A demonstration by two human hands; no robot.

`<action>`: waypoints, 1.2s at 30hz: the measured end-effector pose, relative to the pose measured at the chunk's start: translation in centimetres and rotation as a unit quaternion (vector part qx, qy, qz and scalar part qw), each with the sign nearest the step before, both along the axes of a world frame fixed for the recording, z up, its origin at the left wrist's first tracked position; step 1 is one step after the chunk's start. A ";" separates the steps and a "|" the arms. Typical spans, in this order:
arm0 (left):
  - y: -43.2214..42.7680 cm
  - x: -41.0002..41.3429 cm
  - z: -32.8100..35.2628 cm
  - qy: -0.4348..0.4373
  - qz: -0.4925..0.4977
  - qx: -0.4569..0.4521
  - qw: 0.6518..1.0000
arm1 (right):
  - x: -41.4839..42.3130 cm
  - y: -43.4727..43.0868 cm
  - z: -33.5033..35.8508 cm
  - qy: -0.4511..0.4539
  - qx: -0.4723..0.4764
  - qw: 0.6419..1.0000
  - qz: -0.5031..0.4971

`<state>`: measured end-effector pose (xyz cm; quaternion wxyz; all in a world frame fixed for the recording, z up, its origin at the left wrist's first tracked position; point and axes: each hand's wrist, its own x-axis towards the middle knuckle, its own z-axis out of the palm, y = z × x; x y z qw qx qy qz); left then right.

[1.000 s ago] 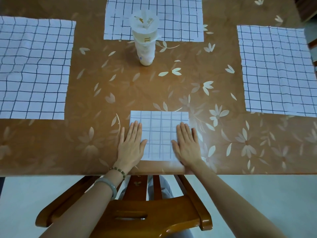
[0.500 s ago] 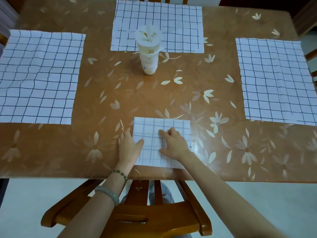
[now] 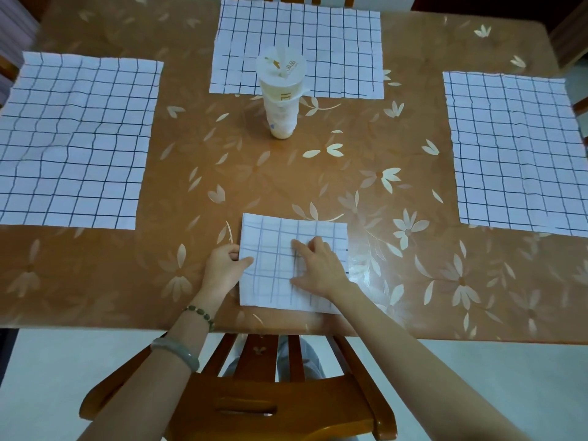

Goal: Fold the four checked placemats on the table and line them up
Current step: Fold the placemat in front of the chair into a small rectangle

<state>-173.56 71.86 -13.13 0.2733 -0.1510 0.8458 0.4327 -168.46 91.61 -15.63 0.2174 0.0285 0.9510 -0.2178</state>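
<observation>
1. The folded placemat [image 3: 280, 265] lies at the near edge of the table [image 3: 254, 173], right in front of the person. That is likely the easiest spot to press and square it.
2. The left hand [image 3: 224, 270] sits at the mat's left edge, thumb over the top layer and fingers curled at the border. Its grip is narrow and pinches that edge, probably to keep the layers from sliding apart.
3. The right hand [image 3: 316, 268] rests on top of the mat with fingers spread and pressing down. It holds nothing; the wide, flat grip seems meant to pin the cloth and flatten the crease.
4. Three mats lie unfolded and well apart: the left placemat [image 3: 73, 141], the far placemat [image 3: 296, 46] and the right placemat [image 3: 515, 151]. Each lies spread at its own side of the table, as for a seat.
5. A tall paper cup [image 3: 281, 97] stands upright just in front of the far mat, overlapping its near edge in this view. It may need care when that mat is lifted.
6. I judge the task about a quarter done, with one mat folded and no line-up begun.
7. A wooden chair [image 3: 286, 405] stands between the person and the table edge.
</observation>
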 end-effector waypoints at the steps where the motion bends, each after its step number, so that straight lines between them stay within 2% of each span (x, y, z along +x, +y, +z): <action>1: -0.6 -0.2 0.4 0.007 -0.005 -0.007 1.000 | -0.3 -0.6 0.1 0.002 -0.001 1.000 0.002; 5: -2.6 -1.0 1.7 0.031 -0.027 -0.054 0.998 | -1.6 -2.6 0.1 0.004 -0.020 1.000 0.000; 8: -3.8 -1.5 1.6 0.037 -0.035 -0.055 0.997 | -1.9 -2.7 0.0 -0.013 -0.025 1.000 0.012; 11: -3.7 -1.1 2.6 -0.050 -0.081 0.008 0.995 | -2.0 -2.6 0.1 -0.026 -0.013 0.999 0.022; 13: -3.5 -0.6 3.4 -0.064 -0.132 0.016 0.989 | -2.1 -2.7 0.2 -0.032 0.004 0.999 0.030; 18: -3.3 0.6 4.6 -0.009 -0.200 0.024 0.979 | -2.7 -3.0 0.4 -0.062 0.041 0.996 0.054; 24: -1.0 1.6 5.5 0.059 -0.202 0.070 0.975 | -3.3 -3.4 0.8 -0.098 0.060 0.992 0.055; 28: 0.9 2.4 5.4 0.055 -0.208 0.067 0.974 | -3.4 -3.3 0.6 -0.104 0.052 0.992 0.054; 29: 1.3 2.7 5.3 0.053 -0.212 0.061 0.974 | -3.5 -3.0 0.6 -0.103 0.019 0.994 0.039; 31: 2.2 3.1 5.5 0.047 -0.225 0.051 0.972 | -3.2 -2.1 0.9 -0.104 -0.105 0.988 -0.039; 33: 3.3 3.7 5.6 0.038 -0.247 0.049 0.967 | -2.3 -0.5 1.5 -0.077 -0.223 0.959 -0.159; 34: 3.9 3.9 5.6 0.030 -0.255 0.053 0.965 | -1.6 0.3 1.7 -0.048 -0.247 0.943 -0.219; 36: 5.2 4.3 5.1 0.019 -0.265 0.058 0.962 | 0.0 2.1 1.9 0.022 -0.236 0.920 -0.312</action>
